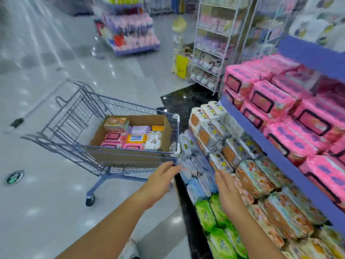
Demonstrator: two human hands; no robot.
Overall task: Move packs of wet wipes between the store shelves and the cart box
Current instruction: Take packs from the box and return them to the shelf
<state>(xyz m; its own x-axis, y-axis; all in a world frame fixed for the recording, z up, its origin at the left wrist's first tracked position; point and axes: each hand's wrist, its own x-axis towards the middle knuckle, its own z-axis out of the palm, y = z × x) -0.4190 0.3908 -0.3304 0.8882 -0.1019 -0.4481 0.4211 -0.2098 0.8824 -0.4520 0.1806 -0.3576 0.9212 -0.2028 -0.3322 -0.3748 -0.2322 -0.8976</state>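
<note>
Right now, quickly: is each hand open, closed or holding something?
Left hand: open, empty, fingertips by the cart corner.
Right hand: open, empty, over the shelf packs.

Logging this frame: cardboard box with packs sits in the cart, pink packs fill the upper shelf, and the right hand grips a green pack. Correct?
Not quite: the head view shows the right hand open, gripping nothing; the green packs lie shelved. The cardboard box and pink packs are as stated.
</note>
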